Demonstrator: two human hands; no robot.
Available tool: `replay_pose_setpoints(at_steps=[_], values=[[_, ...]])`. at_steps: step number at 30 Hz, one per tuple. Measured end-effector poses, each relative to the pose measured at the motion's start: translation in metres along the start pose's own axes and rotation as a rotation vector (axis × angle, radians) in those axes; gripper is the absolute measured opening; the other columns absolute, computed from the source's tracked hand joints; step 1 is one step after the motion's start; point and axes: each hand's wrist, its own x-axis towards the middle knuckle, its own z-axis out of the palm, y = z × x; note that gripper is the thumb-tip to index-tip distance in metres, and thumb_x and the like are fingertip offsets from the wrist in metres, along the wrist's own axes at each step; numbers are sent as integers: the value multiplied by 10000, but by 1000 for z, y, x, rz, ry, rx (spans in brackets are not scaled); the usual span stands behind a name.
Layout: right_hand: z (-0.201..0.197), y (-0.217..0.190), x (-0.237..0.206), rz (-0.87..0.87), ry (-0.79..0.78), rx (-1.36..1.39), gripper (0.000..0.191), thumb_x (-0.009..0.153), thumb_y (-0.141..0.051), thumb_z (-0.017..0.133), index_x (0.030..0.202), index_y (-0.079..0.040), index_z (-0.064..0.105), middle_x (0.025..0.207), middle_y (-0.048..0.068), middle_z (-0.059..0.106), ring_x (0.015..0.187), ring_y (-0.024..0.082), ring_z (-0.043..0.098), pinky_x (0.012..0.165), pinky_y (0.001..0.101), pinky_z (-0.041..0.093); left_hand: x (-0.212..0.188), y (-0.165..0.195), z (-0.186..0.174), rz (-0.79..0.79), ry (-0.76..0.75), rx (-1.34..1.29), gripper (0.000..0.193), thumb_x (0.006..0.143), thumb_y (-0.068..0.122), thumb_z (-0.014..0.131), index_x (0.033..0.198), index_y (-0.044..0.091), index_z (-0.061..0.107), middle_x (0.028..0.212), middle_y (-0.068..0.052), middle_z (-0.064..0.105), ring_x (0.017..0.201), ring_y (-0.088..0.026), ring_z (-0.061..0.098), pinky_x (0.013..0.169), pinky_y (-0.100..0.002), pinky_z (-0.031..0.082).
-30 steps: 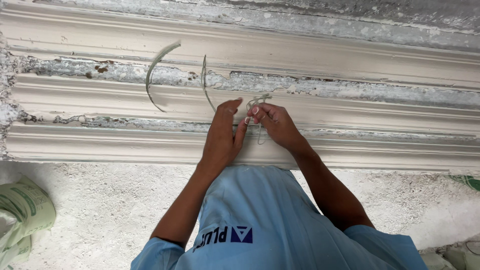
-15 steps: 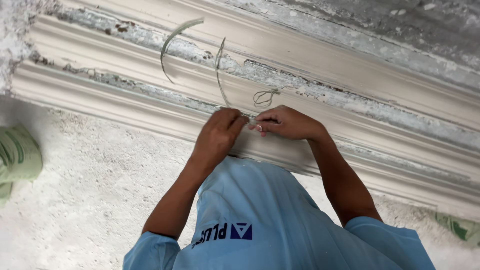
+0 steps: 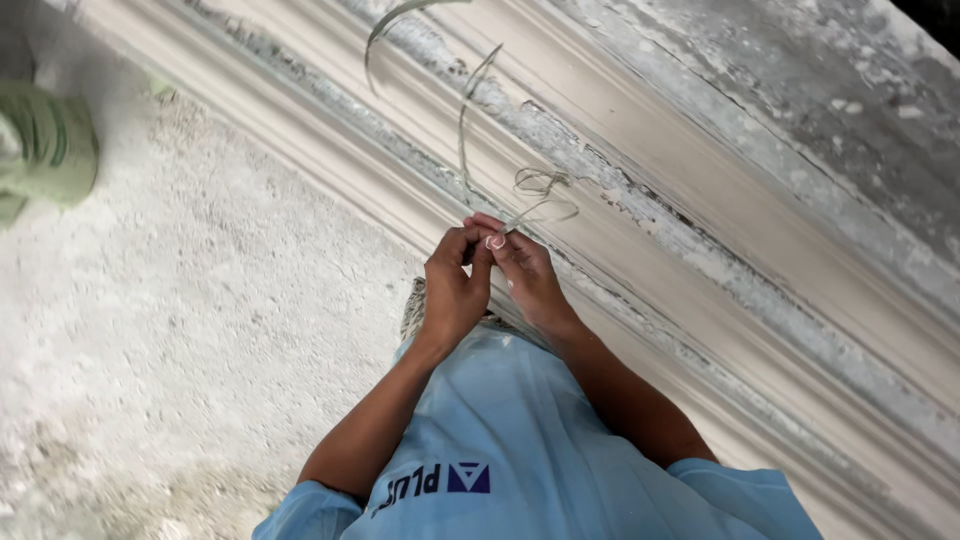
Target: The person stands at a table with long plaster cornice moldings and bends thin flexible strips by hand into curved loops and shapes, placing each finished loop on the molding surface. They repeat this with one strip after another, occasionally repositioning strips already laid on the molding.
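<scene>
My left hand (image 3: pixel 452 292) and my right hand (image 3: pixel 530 282) meet fingertip to fingertip over a long cream plaster moulding (image 3: pixel 640 250). Both pinch the end of a thin pale wire strand (image 3: pixel 545 190). The strand forms a small tangled loop just above my fingers, then curves up and away across the moulding towards the top of the view. My blue short-sleeved shirt (image 3: pixel 520 440) fills the lower middle, and a small patch of woven fibre (image 3: pixel 412 305) shows beside my left wrist.
Several profiled mouldings lie side by side, running diagonally from upper left to lower right, with crumbly grey plaster (image 3: pixel 800 120) between and beyond them. A rough white dusty floor (image 3: pixel 180 320) spreads to the left. A green object (image 3: pixel 45 145) sits at the left edge.
My hands have come off the moulding's edge and closed together on the strand's end. The view has tilted, so the mouldings now run diagonally, and the green object has shifted upward.
</scene>
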Motion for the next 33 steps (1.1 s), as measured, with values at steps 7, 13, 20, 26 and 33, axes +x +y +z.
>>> replay_pose_setpoints(at_steps=[7,13,20,26,33], values=[[3,15,-4,27,-94,-185,356,1090,-259,547,1194,41,709,1215,122,742,1100,151,685,992,305,546,-47,-18,-13,-157,154,250,133,964,122,704,977,-10,711,830,-164,685,702,-265,666,647,-379,528],[30,32,12,86,-221,-298,335,1067,-256,579,1132,37,727,1022,84,763,956,131,701,881,279,570,-78,-24,-39,36,313,478,106,938,120,682,993,47,735,923,-171,686,811,-374,672,684,-475,529],[82,49,5,229,-384,-309,373,1058,-297,611,1208,17,746,841,14,644,796,80,558,740,253,479,-135,-20,-80,151,379,780,86,906,113,686,972,58,697,874,-99,609,830,-289,628,744,-423,510],[147,60,-1,347,-808,-441,372,1019,-300,606,1179,6,742,892,-16,721,835,41,617,773,230,525,-202,-4,-141,347,435,946,165,901,91,688,1044,16,654,1026,-106,623,1007,-274,632,874,-402,517],[202,115,-29,468,-1383,-556,303,1031,-233,611,1050,40,742,905,5,720,827,49,591,720,252,519,-306,5,-208,599,291,1161,270,845,98,653,1107,34,675,1119,-84,624,1163,-257,636,1015,-371,529]])
